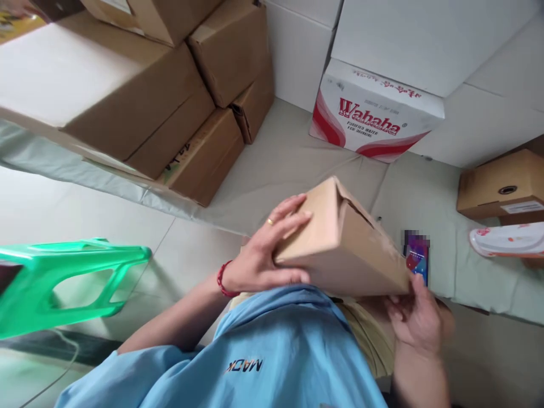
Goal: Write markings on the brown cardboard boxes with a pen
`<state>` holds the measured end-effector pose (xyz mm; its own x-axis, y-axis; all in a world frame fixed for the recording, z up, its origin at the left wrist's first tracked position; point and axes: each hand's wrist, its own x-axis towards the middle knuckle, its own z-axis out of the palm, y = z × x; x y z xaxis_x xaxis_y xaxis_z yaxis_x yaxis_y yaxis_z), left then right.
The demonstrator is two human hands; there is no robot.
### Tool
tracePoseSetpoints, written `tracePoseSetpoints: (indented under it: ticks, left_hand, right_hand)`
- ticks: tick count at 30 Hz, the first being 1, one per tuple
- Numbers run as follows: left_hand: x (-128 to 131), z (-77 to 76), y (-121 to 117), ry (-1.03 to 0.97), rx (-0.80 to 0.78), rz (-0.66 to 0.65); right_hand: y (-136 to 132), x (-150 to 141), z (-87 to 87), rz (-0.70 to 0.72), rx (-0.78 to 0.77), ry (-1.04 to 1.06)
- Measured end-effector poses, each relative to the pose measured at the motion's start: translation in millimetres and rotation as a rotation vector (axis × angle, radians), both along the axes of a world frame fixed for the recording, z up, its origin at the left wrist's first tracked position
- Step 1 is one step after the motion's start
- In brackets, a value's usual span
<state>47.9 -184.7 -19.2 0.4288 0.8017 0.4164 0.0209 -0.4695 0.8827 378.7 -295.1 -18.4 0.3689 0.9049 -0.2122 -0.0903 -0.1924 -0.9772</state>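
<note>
Brown cardboard carton [361,249]: tilted, four o'clock of centre.
Left hand [264,256]: fingers apart, holding the carton's nine-o'clock end.
Right hand [419,311]: fingers curled, holding its four-o'clock corner.
Two-handed hold: apparently steadying; next move calls for even support.

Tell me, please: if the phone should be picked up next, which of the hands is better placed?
Probably the right hand: it holds the box's end nearest the phone. The left hand grips the opposite end, farther from the phone.
</note>
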Motion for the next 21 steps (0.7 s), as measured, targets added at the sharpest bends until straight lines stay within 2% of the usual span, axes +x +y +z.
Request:
tracePoseSetpoints:
  ticks: [2,4,7,9,12,14,19,21]
  left_hand:
    - [-4.2,-14.3,1.6,-0.148,-0.343,0.071]
    - [-5.0,-30.7,0.7,-0.353,-0.747,0.116]
    - [-1.0,-54.9,-6.3,-0.608,-1.225,0.108]
    - [1.1,-67.1,-12.7,-0.733,-1.392,0.091]
    - [0.5,-75.2,-20.1,-0.845,-1.449,0.093]
    - [-0.6,-74.8,-21.8,-0.776,-1.418,0.118]
    - [4.4,-68.8,-13.4,-0.16,-1.095,0.196]
    - [7.8,-66.1,-7.5,-0.024,-0.983,0.254]
  right_hand:
    - [-7.6,-9.9,8.4,0.033,0.066,0.083]
    - [-12.9,-21.9,17.4,0.136,0.167,0.042]
    - [-14.5,-40.8,32.1,0.322,0.285,-0.285]
    - [-12.1,-51.6,41.8,0.418,0.379,-0.549]
    - [-7.6,-62.5,52.1,0.463,0.533,-0.792]
    - [-5.8,-66.3,55.1,0.446,0.598,-0.868]
    - [0.7,-70.4,57.1,0.354,0.668,-1.047]
    - [9.6,-74.2,57.9,0.354,0.732,-1.096]
